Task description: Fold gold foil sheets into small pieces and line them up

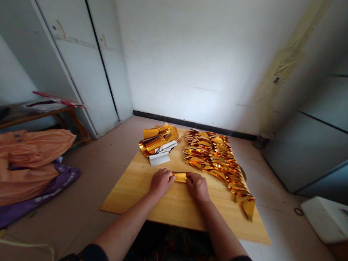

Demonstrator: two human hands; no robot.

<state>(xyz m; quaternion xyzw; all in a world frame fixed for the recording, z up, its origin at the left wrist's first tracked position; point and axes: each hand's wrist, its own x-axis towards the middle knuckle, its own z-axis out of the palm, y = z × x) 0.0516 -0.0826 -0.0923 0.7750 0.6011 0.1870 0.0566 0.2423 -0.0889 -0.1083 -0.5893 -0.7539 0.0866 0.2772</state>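
Note:
Between my two hands, low over the wooden board, is a narrow strip of folded gold foil paper (179,177). My left hand (162,181) grips its left end with curled fingers. The right end sits in the closed fingers of my right hand (198,185). Just beyond my left hand lies a loose heap of gold foil sheets (160,139), some showing a white back. To the right, several folded gold foil pieces (210,150) stand in overlapping rows that run down toward the board's right side. My fingertips hide both ends of the strip.
The wooden board (134,196) lies before me at low height. At left are an orange cloth-like bundle (21,166), a purple bag (40,200) and a wooden bench (79,128). A white box (327,219) stands at right. A wall (197,67) and grey cabinets (85,58) close the space.

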